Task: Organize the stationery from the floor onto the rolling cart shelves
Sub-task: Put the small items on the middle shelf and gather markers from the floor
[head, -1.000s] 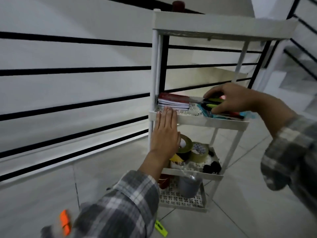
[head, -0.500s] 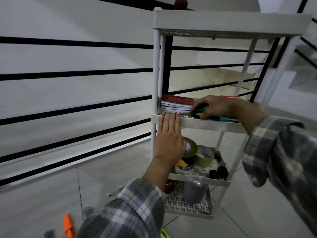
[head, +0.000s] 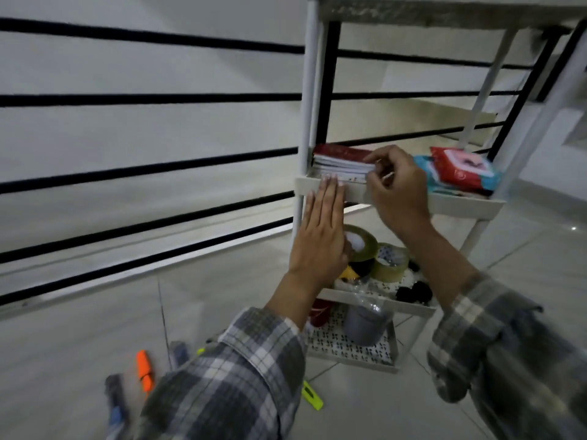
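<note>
A white rolling cart (head: 463,204) stands against a railing. On its second shelf lies a stack of notebooks with a red cover (head: 340,161). My left hand (head: 320,230) presses flat, fingers straight, against that shelf's front rim. My right hand (head: 397,188) has curled fingers at the right end of the notebook stack, touching its edge. Red and blue packets (head: 460,169) lie on the right of the same shelf. On the floor lie an orange highlighter (head: 144,369), a yellow-green highlighter (head: 313,396) and blurred blue-grey markers (head: 116,404).
The shelf below holds tape rolls (head: 376,255) and black clips (head: 413,293). The bottom shelf carries a grey cup (head: 365,325) and a red item (head: 320,311). Black railing bars (head: 143,100) run behind the cart. Tiled floor spreads around it.
My right hand has moved left from the packets on the shelf's right side to the end of the notebook stack. The left hand has stayed on the shelf rim. The view has dropped lower.
</note>
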